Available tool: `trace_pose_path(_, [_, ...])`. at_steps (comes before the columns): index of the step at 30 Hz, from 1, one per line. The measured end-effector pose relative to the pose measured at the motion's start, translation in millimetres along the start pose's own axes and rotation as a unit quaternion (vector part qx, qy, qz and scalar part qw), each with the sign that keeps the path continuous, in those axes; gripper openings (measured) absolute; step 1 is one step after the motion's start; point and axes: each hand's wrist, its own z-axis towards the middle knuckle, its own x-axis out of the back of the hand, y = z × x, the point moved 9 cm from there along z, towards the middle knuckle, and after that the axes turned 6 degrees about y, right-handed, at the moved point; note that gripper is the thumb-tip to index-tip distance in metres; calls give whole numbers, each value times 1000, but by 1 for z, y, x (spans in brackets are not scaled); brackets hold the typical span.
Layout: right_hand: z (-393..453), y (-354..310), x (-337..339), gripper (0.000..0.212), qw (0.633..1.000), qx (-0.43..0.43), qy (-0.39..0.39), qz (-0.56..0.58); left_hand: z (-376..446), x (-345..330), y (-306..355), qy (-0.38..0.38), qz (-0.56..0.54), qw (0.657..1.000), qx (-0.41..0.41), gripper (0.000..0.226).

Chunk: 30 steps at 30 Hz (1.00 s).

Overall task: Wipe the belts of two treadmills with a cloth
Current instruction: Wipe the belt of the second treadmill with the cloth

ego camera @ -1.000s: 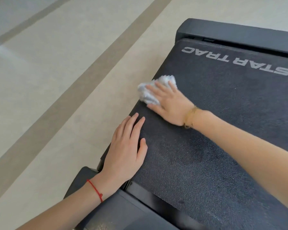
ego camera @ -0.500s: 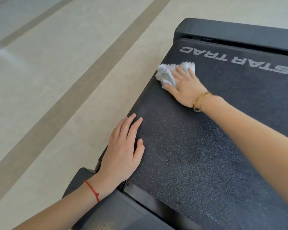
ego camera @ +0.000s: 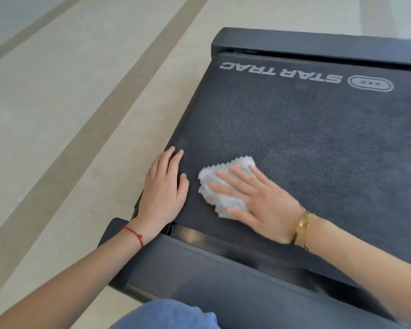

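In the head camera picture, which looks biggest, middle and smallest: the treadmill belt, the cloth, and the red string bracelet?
Largest to smallest, as they look in this view:
1. treadmill belt, filling much of the picture
2. cloth, a crumpled white wad partly covered by the right hand
3. red string bracelet, a thin loop on the left wrist

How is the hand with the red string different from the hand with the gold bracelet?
The left hand rests bare on the dark textured treadmill belt; the right hand presses a crumpled white cloth. The left fingers stay together; the right ones spread. Both lie flat, palms down.
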Motion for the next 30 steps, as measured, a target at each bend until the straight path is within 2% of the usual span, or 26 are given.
trace_pose_path(3, [13,34,11,60,992,-121,18,-22,0,2,1,2,1,1000,1,51])
trace_pose_path(4, [14,33,11,61,990,-138,22,-30,0,2,2,3,1,1000,1,51])
trace_pose_path(6, [9,7,4,62,993,-110,27,-36,0,2,3,2,6,1000,-2,51])
trace_pose_path(10, [-24,-56,-15,57,1000,2,18,0,0,1,2,2,8,1000,-6,51])
trace_pose_path(13, [-25,-36,-11,53,1000,0,20,-6,1,0,2,2,12,1000,-8,51])
trace_pose_path(15, [-17,2,-4,53,997,-47,30,-46,0,0,2,2,16,1000,-13,50])
trace_pose_path(17, [-8,54,8,54,987,-134,39,-74,1,-1,6,0,18,999,-37,48])
trace_pose_path(19, [-5,93,18,54,972,-225,47,-46,2,-5,13,-10,23,997,-66,47])
trace_pose_path(20, [-4,97,20,55,968,-243,52,-30,4,-8,17,-19,19,997,-70,47])
trace_pose_path(22, [-5,78,15,56,974,-217,56,-35,10,-17,27,-40,-2,997,-59,49])
trace_pose_path(26, [-41,-5,0,55,995,-77,56,-21,30,-32,63,-47,-21,995,-84,51])
trace_pose_path(30, [-62,13,-1,55,995,-88,53,-10,56,-44,89,-51,-16,993,-107,50])
